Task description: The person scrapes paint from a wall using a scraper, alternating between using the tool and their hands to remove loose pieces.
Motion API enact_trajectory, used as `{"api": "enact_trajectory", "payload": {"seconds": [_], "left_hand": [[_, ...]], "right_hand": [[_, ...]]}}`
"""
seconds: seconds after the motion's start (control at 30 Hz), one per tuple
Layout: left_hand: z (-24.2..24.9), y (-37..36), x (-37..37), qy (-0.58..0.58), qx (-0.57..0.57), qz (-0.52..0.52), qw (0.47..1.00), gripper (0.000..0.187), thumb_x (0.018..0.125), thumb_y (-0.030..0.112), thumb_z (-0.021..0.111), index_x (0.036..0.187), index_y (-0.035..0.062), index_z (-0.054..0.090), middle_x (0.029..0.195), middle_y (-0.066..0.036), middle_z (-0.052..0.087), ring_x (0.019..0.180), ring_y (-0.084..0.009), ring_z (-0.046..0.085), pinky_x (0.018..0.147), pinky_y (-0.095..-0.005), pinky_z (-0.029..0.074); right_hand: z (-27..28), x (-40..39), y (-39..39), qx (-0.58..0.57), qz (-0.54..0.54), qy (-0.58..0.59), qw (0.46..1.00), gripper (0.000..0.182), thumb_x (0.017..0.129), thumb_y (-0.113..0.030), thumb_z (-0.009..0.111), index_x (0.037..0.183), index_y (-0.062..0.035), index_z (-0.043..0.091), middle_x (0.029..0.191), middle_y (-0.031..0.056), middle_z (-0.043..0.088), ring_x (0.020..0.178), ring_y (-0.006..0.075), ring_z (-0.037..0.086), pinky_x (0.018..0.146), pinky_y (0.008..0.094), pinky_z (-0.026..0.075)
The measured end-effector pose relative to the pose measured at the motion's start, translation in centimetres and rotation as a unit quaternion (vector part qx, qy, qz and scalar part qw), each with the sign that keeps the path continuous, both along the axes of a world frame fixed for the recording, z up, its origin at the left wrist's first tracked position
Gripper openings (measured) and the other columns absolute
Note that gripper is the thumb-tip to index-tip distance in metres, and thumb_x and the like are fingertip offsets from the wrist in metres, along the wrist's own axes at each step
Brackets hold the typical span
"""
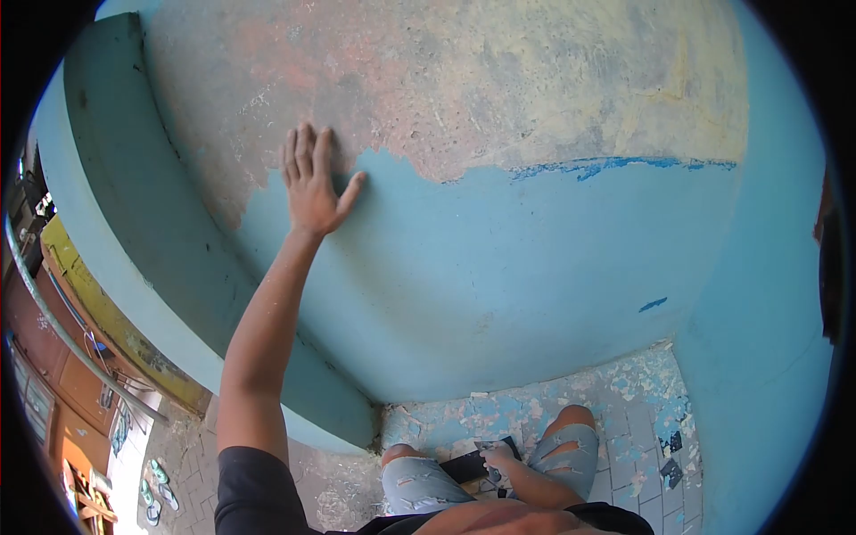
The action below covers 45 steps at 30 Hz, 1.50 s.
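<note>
My left hand (314,185) lies flat on the wall with its fingers apart, at the jagged line where blue paint (499,259) meets the bare, scraped patch (446,80). Down by my lap, between my knees, my right hand (501,457) is closed round what looks like a paint scraper (486,445) with a flat grey blade. Its handle is mostly hidden by the fingers. A dark flat thing (462,467) lies behind that hand; I cannot make out what it is.
Peeled paint flakes (535,379) litter the tiled floor along the wall's foot. A blue pillar (160,196) juts out on the left, and a blue side wall (767,285) closes the right. Sandals (160,481) and a yellow board (89,294) are at far left.
</note>
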<state>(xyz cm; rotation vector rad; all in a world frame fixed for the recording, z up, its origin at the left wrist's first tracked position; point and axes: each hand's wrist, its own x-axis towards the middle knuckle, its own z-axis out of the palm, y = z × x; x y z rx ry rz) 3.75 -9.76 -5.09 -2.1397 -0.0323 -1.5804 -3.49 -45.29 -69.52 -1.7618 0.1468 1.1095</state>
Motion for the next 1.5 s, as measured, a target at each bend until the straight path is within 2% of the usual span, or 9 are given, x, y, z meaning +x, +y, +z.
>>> {"api": "enact_trajectory", "payload": {"seconds": [0.1, 0.27, 0.37, 0.5, 0.6, 0.7, 1.13, 1.3, 1.5], "left_hand": [[-1.9, -5.1, 4.7, 0.021, 0.001, -0.012, 1.000, 0.092, 0.096, 0.060, 0.062, 0.168, 0.0125, 0.030, 0.173, -0.020, 0.026, 0.163, -0.0386, 0.014, 0.132, -0.0562, 0.008], [-4.0, -3.8, 4.0, 0.047, 0.121, -0.076, 0.989, 0.071, 0.091, 0.047, 0.068, 0.153, 0.0138, 0.057, 0.158, -0.012, 0.052, 0.150, -0.0284, 0.046, 0.127, -0.0476, 0.033], [-4.7, -3.5, 4.0, 0.058, 0.150, -0.077, 0.984, 0.066, 0.091, 0.044, 0.069, 0.148, 0.0119, 0.061, 0.146, -0.014, 0.060, 0.143, -0.0316, 0.052, 0.123, -0.0490, 0.037], [-5.0, -2.9, 4.3, 0.056, 0.151, -0.085, 0.983, 0.067, 0.091, 0.044, 0.069, 0.149, 0.0115, 0.059, 0.141, -0.014, 0.058, 0.139, -0.0319, 0.051, 0.119, -0.0486, 0.036], [-5.0, -3.2, 4.6, -0.090, -0.032, -0.098, 0.991, 0.075, 0.091, 0.047, 0.071, 0.154, 0.0107, 0.052, 0.140, -0.014, 0.049, 0.134, -0.0330, 0.043, 0.116, -0.0474, 0.028], [-4.6, -3.3, 4.6, -0.118, -0.070, -0.078, 0.987, 0.078, 0.090, 0.049, 0.074, 0.153, 0.0100, 0.053, 0.139, -0.013, 0.050, 0.132, -0.0322, 0.043, 0.116, -0.0476, 0.028], [-3.7, -3.8, 3.6, -0.074, -0.067, -0.068, 0.993, 0.066, 0.090, 0.049, 0.082, 0.145, 0.0174, 0.064, 0.138, -0.012, 0.048, 0.131, -0.0319, 0.039, 0.116, -0.0485, 0.028], [-2.5, -5.3, 2.6, -0.024, -0.215, -0.170, 0.961, 0.058, 0.082, 0.033, 0.092, 0.132, 0.0177, 0.067, 0.130, -0.012, 0.045, 0.127, -0.0343, 0.035, 0.116, -0.0513, 0.024], [-1.7, -6.0, 2.2, 0.004, -0.266, -0.158, 0.951, 0.053, 0.080, 0.032, 0.093, 0.124, 0.0185, 0.067, 0.126, -0.011, 0.043, 0.124, -0.0336, 0.034, 0.115, -0.0520, 0.025]], "right_hand": [[0.6, -0.1, 0.1, 0.000, -0.006, 0.010, 1.000, 0.071, 0.084, -0.008, 0.084, 0.145, 0.0021, 0.049, 0.096, 0.0140, 0.073, 0.065, 0.0259, 0.072, 0.053, 0.0400, 0.057], [2.1, -0.5, -0.1, -0.019, 0.007, -0.002, 1.000, 0.070, 0.084, -0.013, 0.084, 0.144, 0.0039, 0.053, 0.101, 0.0164, 0.075, 0.067, 0.0247, 0.074, 0.056, 0.0384, 0.058], [2.3, -0.5, -0.1, -0.006, 0.013, -0.007, 1.000, 0.070, 0.084, -0.015, 0.083, 0.144, 0.0059, 0.055, 0.099, 0.0167, 0.077, 0.068, 0.0240, 0.075, 0.057, 0.0383, 0.059], [2.1, -0.5, 0.1, -0.006, 0.001, -0.017, 1.000, 0.073, 0.084, -0.015, 0.081, 0.147, 0.0067, 0.053, 0.103, 0.0180, 0.077, 0.070, 0.0249, 0.075, 0.059, 0.0384, 0.060], [2.7, -0.4, 0.0, -0.001, -0.012, 0.000, 1.000, 0.068, 0.084, -0.012, 0.084, 0.143, 0.0030, 0.054, 0.104, 0.0173, 0.075, 0.068, 0.0257, 0.074, 0.057, 0.0383, 0.058], [1.7, -0.5, 0.2, 0.002, -0.006, -0.003, 1.000, 0.068, 0.085, -0.013, 0.084, 0.143, 0.0032, 0.054, 0.104, 0.0176, 0.074, 0.069, 0.0260, 0.074, 0.058, 0.0389, 0.058], [2.4, -0.9, -0.7, 0.016, -0.022, -0.034, 0.999, 0.063, 0.081, -0.012, 0.086, 0.135, 0.0047, 0.059, 0.099, 0.0179, 0.074, 0.066, 0.0266, 0.074, 0.056, 0.0383, 0.059], [1.1, -0.6, -0.9, 0.014, 0.013, -0.054, 0.998, 0.062, 0.081, -0.015, 0.086, 0.133, 0.0047, 0.060, 0.098, 0.0170, 0.074, 0.067, 0.0250, 0.075, 0.056, 0.0372, 0.059], [3.1, -1.1, -1.4, 0.003, -0.020, -0.052, 0.998, 0.050, 0.082, -0.015, 0.085, 0.124, 0.0028, 0.065, 0.095, 0.0150, 0.074, 0.069, 0.0237, 0.074, 0.059, 0.0367, 0.061]]}}
